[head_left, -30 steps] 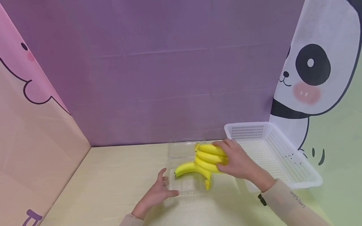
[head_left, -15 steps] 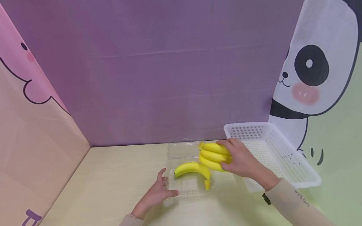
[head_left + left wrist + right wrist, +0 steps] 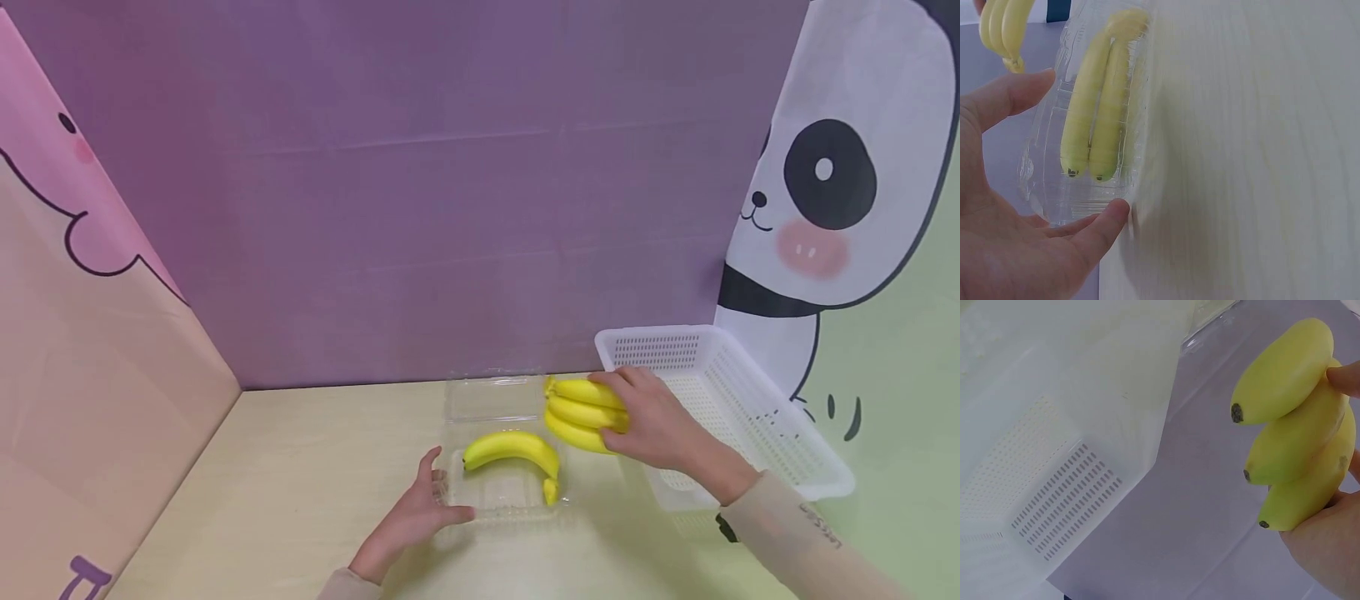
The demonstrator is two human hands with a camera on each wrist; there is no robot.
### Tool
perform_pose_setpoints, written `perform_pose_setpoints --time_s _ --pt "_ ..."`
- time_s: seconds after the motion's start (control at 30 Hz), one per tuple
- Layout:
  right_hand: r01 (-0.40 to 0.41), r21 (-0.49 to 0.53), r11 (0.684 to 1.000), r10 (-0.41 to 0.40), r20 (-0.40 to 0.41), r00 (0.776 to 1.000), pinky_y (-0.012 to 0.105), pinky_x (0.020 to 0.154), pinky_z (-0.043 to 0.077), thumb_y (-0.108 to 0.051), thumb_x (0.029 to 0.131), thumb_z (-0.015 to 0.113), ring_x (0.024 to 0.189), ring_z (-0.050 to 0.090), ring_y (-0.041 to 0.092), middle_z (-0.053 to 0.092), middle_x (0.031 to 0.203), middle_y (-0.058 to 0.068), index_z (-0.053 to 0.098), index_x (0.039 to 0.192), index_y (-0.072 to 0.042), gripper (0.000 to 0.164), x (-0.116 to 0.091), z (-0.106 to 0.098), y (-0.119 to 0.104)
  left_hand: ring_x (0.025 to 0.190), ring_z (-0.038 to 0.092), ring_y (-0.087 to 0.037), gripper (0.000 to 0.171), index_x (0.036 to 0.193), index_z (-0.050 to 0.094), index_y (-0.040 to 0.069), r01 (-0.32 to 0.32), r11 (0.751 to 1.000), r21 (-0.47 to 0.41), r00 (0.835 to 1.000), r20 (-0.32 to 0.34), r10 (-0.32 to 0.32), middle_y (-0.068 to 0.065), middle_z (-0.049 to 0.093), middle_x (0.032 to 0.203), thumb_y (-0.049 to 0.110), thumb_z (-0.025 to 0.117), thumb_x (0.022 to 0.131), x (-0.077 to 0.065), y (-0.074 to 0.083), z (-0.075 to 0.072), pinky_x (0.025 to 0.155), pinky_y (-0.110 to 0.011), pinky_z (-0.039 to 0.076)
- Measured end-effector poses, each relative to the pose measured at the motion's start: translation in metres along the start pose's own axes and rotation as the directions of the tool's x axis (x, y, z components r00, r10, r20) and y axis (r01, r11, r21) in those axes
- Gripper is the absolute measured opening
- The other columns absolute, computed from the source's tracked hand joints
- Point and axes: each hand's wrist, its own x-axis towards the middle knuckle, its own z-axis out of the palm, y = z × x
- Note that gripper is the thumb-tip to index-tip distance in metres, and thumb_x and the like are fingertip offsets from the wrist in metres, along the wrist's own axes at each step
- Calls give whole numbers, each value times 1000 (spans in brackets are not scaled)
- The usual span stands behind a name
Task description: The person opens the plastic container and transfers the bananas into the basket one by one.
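Note:
My right hand grips a bunch of yellow bananas in the air, between the clear plastic container and the white basket. Three banana tips show in the right wrist view, with fingers around the far side of the bunch. My left hand is spread at the left end of the clear container, whose lid lies back. Inside lies another banana bunch; the left wrist view shows two bananas joined at the stem. There, my left fingertips touch the container's end and side.
A white perforated basket stands at the right, next to the panda-printed wall. The pale wooden table extends left of the container. A purple wall closes off the back.
My right hand has moved right with its banana bunch, away from above the container and nearer the basket. The left hand and the bunch in the container have stayed put.

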Motion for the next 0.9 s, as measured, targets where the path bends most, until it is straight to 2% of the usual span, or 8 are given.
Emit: perform_pose_setpoints --time_s 0.4,0.9 --pt "-25 -23 999 24 -3 1000 46 84 44 -14 73 77 101 52 29 60 109 8 62 130 -7 59 -5 -6 10 137 41 -52 113 160 8 5 -7 1000 -5 1000 -3 7 -33 39 149 21 86 79 0 1 1 103 -64 39" --pt "-18 -50 999 16 -43 999 42 77 41 -13 71 79 91 49 28 58 101 8 62 125 -6 58 -10 -11 24 137 40 -52 114 160 7 5 -8 1000 -14 1000 -1 8 -33 38 149 20 86 79 0 -1 1 104 -64 39"
